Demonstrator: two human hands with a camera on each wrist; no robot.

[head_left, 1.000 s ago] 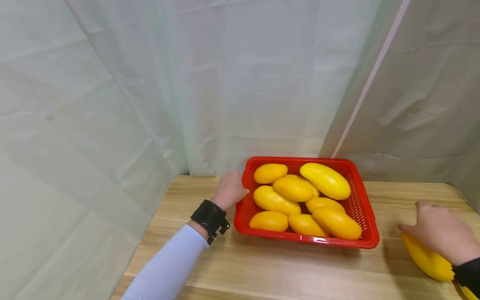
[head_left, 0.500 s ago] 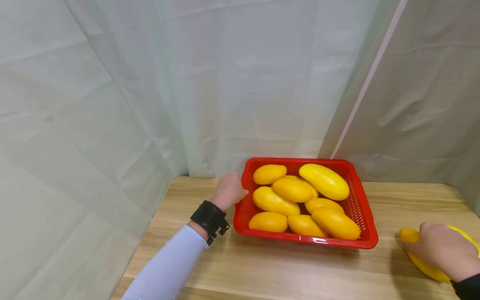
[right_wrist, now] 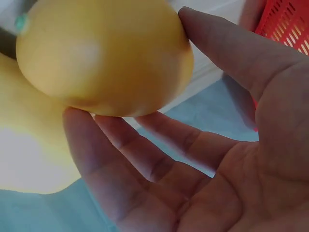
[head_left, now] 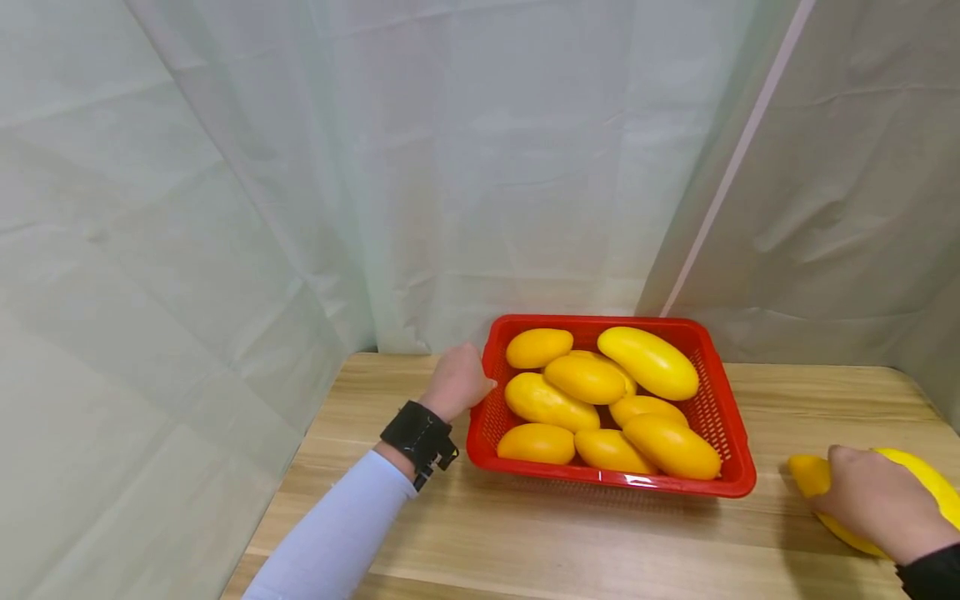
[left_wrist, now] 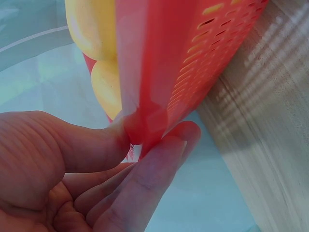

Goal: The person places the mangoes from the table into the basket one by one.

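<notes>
A red plastic basket point(head_left: 615, 483) holding several yellow mangoes point(head_left: 648, 361) stands on a wooden table point(head_left: 525, 533). My left hand point(head_left: 457, 382) pinches the basket's left rim; in the left wrist view the thumb point(left_wrist: 72, 145) and a finger press the red edge point(left_wrist: 193, 48) between them. At the table's right side my right hand point(head_left: 877, 500) grips a loose yellow mango point(head_left: 926, 483). In the right wrist view that mango point(right_wrist: 106, 58) lies between the thumb point(right_wrist: 227, 48) and curled fingers point(right_wrist: 125, 159). A second yellow fruit point(right_wrist: 29, 145) shows beside it.
Pale fabric curtains point(head_left: 225, 208) close off the table at the back and on both sides. Bare wood lies in front of the basket and between it and my right hand. The table's left edge point(head_left: 277, 508) runs close to my left forearm.
My right hand went from lying flat on the mango to curling round it, and the mango turned so that its far end shows beyond the hand. The left hand and basket stayed put.
</notes>
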